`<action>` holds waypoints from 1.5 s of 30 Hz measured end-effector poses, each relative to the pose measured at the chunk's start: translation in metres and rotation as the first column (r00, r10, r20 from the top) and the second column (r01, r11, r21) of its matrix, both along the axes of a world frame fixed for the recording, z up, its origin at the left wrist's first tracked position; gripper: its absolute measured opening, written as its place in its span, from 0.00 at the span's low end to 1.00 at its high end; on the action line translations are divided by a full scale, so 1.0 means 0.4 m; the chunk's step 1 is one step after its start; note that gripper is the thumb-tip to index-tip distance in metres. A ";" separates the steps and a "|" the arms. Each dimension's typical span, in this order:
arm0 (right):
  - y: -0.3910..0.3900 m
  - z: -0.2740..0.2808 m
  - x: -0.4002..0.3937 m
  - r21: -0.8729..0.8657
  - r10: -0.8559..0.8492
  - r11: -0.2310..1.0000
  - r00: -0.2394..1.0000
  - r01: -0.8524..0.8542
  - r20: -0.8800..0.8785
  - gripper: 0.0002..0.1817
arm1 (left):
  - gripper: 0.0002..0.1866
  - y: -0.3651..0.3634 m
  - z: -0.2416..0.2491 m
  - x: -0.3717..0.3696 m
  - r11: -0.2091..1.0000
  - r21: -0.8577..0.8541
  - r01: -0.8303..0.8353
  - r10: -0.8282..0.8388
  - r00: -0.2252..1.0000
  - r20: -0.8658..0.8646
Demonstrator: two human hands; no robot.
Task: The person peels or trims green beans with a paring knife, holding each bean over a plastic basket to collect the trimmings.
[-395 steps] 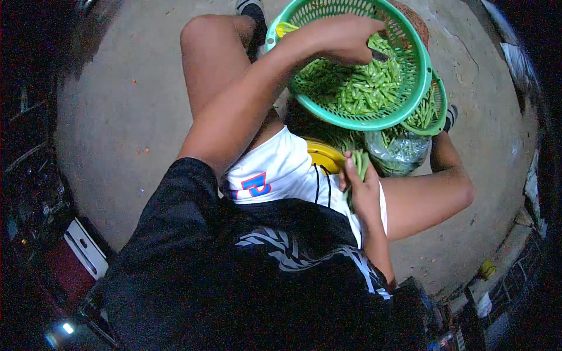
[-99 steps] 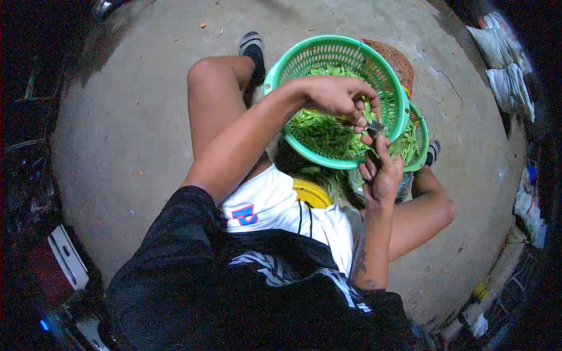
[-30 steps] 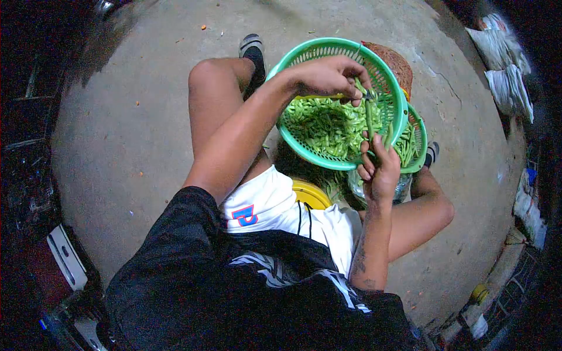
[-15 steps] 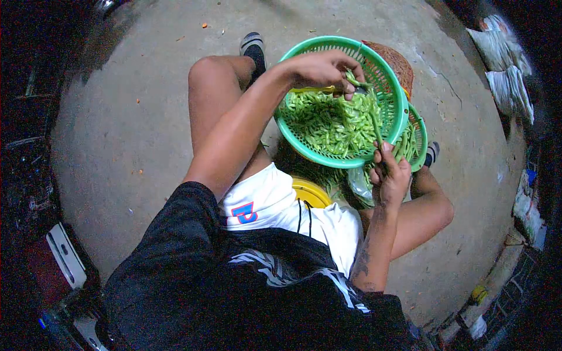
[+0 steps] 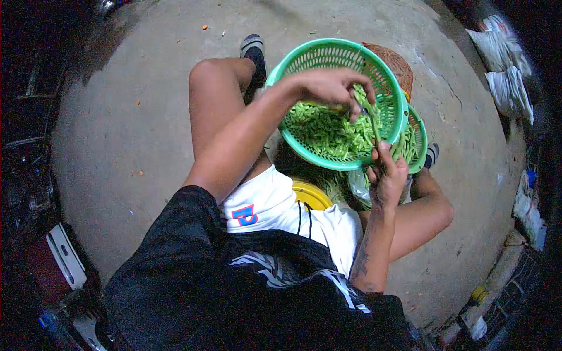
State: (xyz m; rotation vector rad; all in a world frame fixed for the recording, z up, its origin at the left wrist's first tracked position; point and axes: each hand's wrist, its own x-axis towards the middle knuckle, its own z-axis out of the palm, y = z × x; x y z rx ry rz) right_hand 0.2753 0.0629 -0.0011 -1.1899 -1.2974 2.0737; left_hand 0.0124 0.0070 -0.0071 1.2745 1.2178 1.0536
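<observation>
My left hand [image 5: 333, 89] is closed over the large green basket [image 5: 313, 157], around a knife whose yellow handle is mostly hidden under the palm. A bit of its blade [image 5: 364, 110] glints beside the beans. My right hand [image 5: 389, 175], at the basket's near right rim, grips the lower ends of some long green beans [image 5: 374, 124]. Their upper ends reach the fingers of my left hand. Cut green bean pieces [image 5: 333, 137] lie heaped in the basket.
A smaller green basket [image 5: 421, 143] with whole beans [image 5: 405, 146] sits under the large one's right side. Behind is a reddish-brown woven sack or basket [image 5: 391, 64]. A clear plastic bag [image 5: 358, 186] and a yellow round object [image 5: 313, 194] are near my lap. White sacks [image 5: 508, 88] lie far right.
My left hand has moved slightly right and down along the beans. The beans between the hands now show a shorter length. The large basket has shifted a little.
</observation>
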 end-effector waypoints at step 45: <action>-0.023 0.005 -0.051 -0.023 -0.033 0.999 0.994 0.031 -0.105 0.06 | 0.22 0.006 -0.012 -0.011 0.995 -0.088 0.054 -0.040 0.987 0.156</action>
